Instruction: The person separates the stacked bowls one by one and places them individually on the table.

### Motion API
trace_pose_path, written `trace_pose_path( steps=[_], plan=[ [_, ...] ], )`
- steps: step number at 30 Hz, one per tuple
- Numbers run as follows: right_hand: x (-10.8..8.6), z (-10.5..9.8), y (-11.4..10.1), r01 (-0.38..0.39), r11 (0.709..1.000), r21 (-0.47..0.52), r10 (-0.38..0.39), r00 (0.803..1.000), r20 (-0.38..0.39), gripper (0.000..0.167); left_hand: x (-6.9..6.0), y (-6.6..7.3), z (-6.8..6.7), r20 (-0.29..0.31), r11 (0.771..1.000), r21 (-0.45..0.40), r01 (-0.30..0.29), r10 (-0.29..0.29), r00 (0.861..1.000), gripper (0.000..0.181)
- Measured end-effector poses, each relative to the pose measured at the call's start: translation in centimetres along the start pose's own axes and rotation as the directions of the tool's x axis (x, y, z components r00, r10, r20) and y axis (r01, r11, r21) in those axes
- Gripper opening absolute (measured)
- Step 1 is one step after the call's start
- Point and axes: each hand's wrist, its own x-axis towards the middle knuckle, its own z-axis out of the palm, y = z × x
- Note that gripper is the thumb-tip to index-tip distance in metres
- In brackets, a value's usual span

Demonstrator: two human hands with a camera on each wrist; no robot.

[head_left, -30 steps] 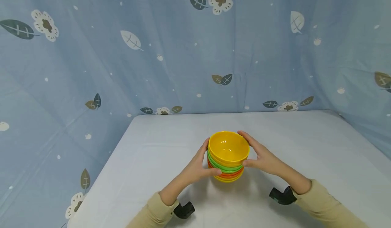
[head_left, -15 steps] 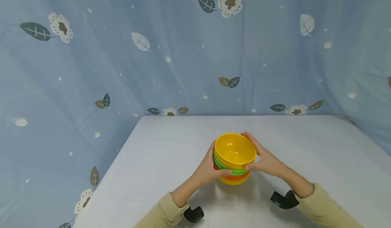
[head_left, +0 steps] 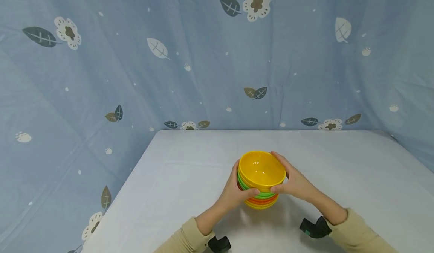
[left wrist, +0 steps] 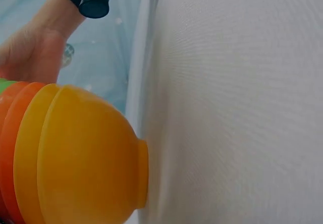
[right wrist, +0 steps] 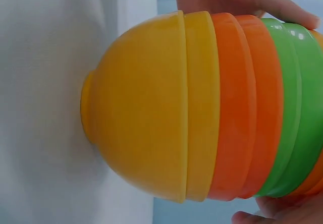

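Note:
Between both hands stands a stack of nested bowls. The top one is a yellow bowl (head_left: 262, 167), open side up; below it come green bowls (right wrist: 292, 108), orange bowls (right wrist: 234, 108) and yellow bowls (right wrist: 144, 108) at the bottom. My left hand (head_left: 234, 192) grips the stack's left side, its thumb across the front. On the right, my right hand (head_left: 297, 182) holds near the rim, thumb in front and fingers toward the back. The base is close to the table; whether it touches, I cannot tell. The bowls partly hide the fingertips.
A white cloth covers the table (head_left: 190, 170). Behind and to the left hangs a blue curtain (head_left: 203, 72) printed with leaves and flowers. Black wrist-worn devices (head_left: 316, 227) hang below both beige sleeves (head_left: 356, 228).
Both thumbs have come further round the stack's front, and the hands hold it more closely. The whole head view has shifted, moving stack and background rightward and slightly down in the picture.

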Motion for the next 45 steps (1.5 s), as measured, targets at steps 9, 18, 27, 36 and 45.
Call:
trace_pose_path(
  steps=[9, 18, 27, 36, 45],
  plan=[
    [-0.4, 0.3, 0.0, 0.013, 0.999, 0.039, -0.012, 0.999, -0.033, 0.093, -0.1, 0.1, 0.1, -0.003, 1.000, 0.001, -0.006, 0.006, 1.000, 0.094],
    [-0.3, 0.4, 0.1, 0.032, 0.998, 0.046, -0.030, 0.998, -0.046, 0.090, -0.1, 0.1, 0.2, 0.010, 1.000, -0.013, -0.022, 0.022, 1.000, 0.093],
    [-0.3, 0.1, 0.0, 0.048, 0.998, 0.044, -0.045, 0.997, -0.055, 0.089, 0.1, 0.1, 0.1, 0.001, 1.000, 0.026, 0.001, -0.001, 1.000, 0.093],
    [0.0, -0.2, -0.2, 0.036, 0.998, 0.056, -0.033, 0.998, -0.058, 0.091, 0.0, 0.1, -0.2, -0.018, 0.997, 0.052, 0.056, -0.055, 0.998, 0.093],
    [-0.1, -0.8, -0.7, 0.057, 0.997, 0.043, -0.054, 0.996, -0.066, 0.090, -0.1, 0.1, -0.3, 0.003, 0.999, 0.038, 0.033, -0.033, 0.999, 0.092]
  ],
)
